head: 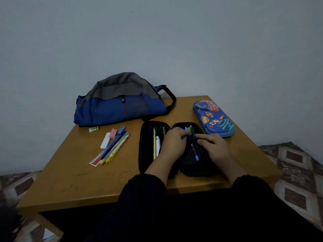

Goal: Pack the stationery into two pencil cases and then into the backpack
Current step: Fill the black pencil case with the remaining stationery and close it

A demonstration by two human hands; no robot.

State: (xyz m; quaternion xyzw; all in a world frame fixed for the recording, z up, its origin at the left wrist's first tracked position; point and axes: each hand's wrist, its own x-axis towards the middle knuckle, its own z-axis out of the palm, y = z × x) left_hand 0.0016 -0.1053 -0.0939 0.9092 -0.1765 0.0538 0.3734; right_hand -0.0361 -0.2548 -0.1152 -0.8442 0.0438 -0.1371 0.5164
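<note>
Near the desk's front edge, my left hand and right hand both pinch pens in the open black zip pencil case. Loose pens, ruler and erasers lie leftward (fanned together). Farther back: the space-print blue hard case, right edge; blue-grey fabric backpack, rear-left corner.
</note>
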